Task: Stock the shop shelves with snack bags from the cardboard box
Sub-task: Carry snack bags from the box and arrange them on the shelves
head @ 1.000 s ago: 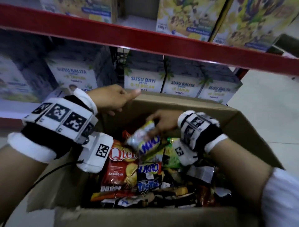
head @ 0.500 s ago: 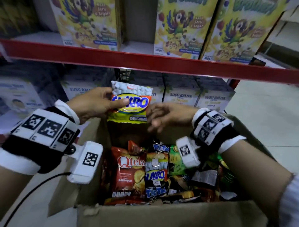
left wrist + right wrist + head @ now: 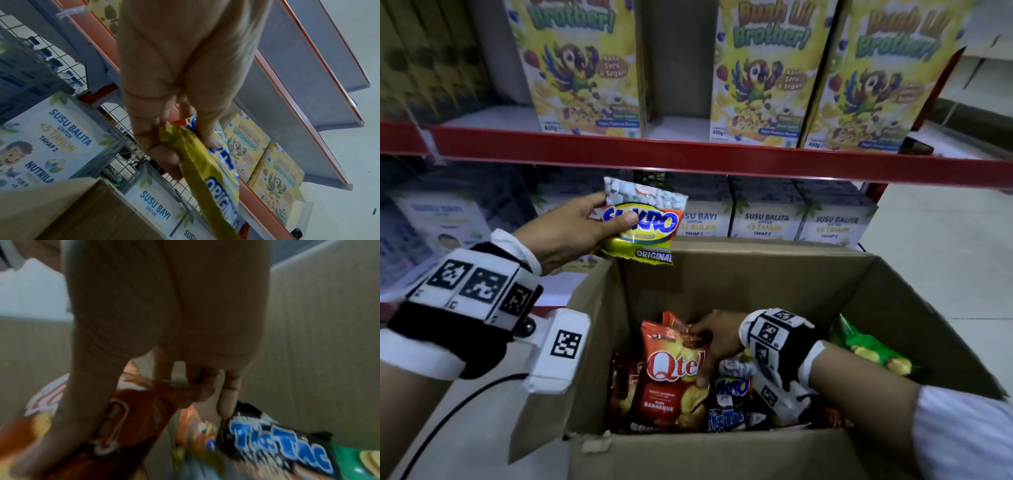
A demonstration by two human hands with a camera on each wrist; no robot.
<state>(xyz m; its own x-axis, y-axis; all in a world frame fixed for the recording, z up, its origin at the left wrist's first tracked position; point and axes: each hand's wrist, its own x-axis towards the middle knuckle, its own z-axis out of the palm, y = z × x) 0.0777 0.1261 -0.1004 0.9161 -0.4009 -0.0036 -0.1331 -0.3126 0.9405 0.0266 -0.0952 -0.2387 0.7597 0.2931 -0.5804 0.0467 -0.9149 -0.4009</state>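
My left hand (image 3: 571,229) holds a yellow Sukro Original snack bag (image 3: 645,228) above the back left corner of the open cardboard box (image 3: 756,274), thumb across its front. The left wrist view shows the Sukro bag (image 3: 207,165) pinched between thumb and fingers (image 3: 162,155). Down inside the box, my right hand (image 3: 714,342) grips the top right edge of a red Qtela barbeque bag (image 3: 671,377). In the right wrist view the thumb lies over the Qtela bag (image 3: 127,423) and the fingers curl behind it, beside a black Tic Tac bag (image 3: 277,449).
Bird-printed cereal boxes (image 3: 582,68) stand on the red-edged shelf (image 3: 688,157) above. Milk formula boxes (image 3: 767,219) fill the lower shelf behind the cardboard box. A green chip bag (image 3: 869,346) leans on the box's right wall. Pale floor (image 3: 945,257) lies to the right.
My right hand passed the Sukro bag to my left hand, then dropped back into the box and took hold of the Qtela bag. The left hand now holds the Sukro bag alone.
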